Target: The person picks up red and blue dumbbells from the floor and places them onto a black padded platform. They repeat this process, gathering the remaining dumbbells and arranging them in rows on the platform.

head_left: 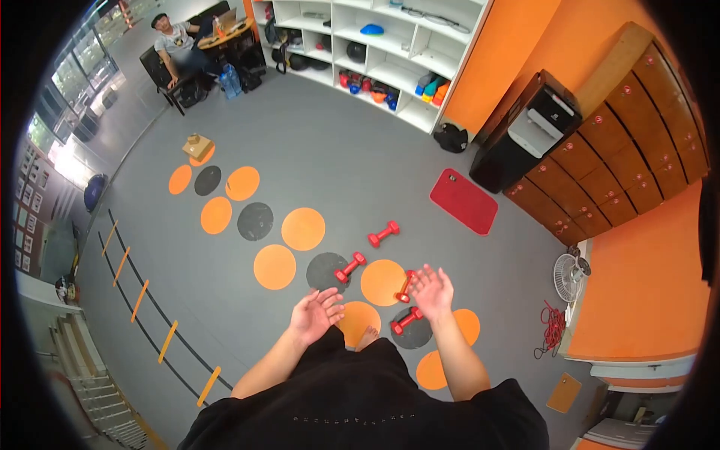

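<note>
- Red and flat, the mat (464, 201) is lying on the grey floor (150, 225), ahead and to the right of the person I'm watching.
- Four red dumbbells are lying left of the mat, on the person's side of it. One dumbbell (383, 234) is resting nearest the mat, on bare floor.
- Another dumbbell (350, 267) is lying farther left from the mat, over a black circle (324, 276).
- A third dumbbell (405, 288) and a fourth dumbbell (407, 321) are lying closer to the person than the mat is.
- The right hand (432, 291) is hovering between the mat and the person, fingers spreading wide, palm bare, holding nothing. It is lining up beside the third dumbbell; whether they're touching, I can't tell.
- The left hand (317, 313) is hanging farther left of the mat, fingers curving loosely, thumb apart, grip holding nothing.
- A black water dispenser (525, 135) is standing just right of the mat.
- White shelves (375, 45) are standing beyond the mat.
- Someone else, a seated person (180, 49), is sitting well beyond the mat, far to its left.
</note>
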A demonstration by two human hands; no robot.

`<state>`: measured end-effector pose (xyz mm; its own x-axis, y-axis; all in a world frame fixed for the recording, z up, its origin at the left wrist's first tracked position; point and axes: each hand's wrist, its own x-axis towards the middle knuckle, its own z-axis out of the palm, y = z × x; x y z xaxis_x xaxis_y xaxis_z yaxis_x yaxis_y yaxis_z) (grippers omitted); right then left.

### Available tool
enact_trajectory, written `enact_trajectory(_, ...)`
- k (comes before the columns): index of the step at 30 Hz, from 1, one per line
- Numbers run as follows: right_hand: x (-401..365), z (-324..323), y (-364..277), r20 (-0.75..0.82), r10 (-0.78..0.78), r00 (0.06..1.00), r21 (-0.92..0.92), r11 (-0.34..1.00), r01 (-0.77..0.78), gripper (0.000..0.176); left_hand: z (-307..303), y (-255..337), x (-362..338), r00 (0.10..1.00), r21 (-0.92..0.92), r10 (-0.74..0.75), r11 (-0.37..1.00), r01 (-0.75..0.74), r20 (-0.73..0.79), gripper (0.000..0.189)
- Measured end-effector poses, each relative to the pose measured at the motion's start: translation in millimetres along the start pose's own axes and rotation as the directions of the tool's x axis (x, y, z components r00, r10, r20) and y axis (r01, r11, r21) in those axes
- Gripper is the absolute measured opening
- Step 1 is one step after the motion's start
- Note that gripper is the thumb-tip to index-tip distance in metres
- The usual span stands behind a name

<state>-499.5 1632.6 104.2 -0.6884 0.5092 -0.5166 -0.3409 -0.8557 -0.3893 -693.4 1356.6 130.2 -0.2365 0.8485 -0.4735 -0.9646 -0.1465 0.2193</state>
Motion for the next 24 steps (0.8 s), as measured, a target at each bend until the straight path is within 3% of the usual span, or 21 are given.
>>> enact_trajectory(6, 58, 26, -1, -0.139, -0.018, 0.99, -0.011, 1.0, 0.016, 0.036, -51, 54, 90, 0.995, 0.017, -0.09, 0.996, 0.091, -0.045, 0.043)
enact_trajectory(8, 66, 31, 2, -0.259, -0.007, 0.966, -0.044, 0.999, -0.005, 0.036, -64, 77, 120, 0.987, 0.026, -0.106, 0.994, 0.11, -0.118, 0.041)
enact_trajectory(16, 181, 2, 14, -0.508, 0.123, 0.852, -0.146, 0.963, -0.226, 0.039, -171, 135, 271, 0.938, 0.041, -0.191, 0.977, 0.211, -0.29, 0.041)
enact_trajectory(20, 311, -56, 39, -0.566, 0.226, 0.793, -0.199, 0.896, -0.397, 0.041, -257, 125, 351, 0.887, 0.115, -0.199, 0.956, 0.269, -0.416, 0.041)
enact_trajectory(22, 385, -113, 59, -0.603, 0.266, 0.752, -0.242, 0.838, -0.49, 0.042, -301, 114, 386, 0.856, 0.39, -0.14, 0.845, 0.365, -0.497, 0.041)
enact_trajectory(23, 432, -156, 70, -0.597, 0.284, 0.75, -0.265, 0.813, -0.519, 0.043, -332, 108, 409, 0.84, 0.362, -0.16, 0.849, 0.385, -0.518, 0.041)
enact_trajectory(24, 472, -195, 81, -0.628, 0.273, 0.729, -0.307, 0.774, -0.554, 0.044, -364, 99, 428, 0.822, 0.476, -0.118, 0.766, 0.432, -0.557, 0.043)
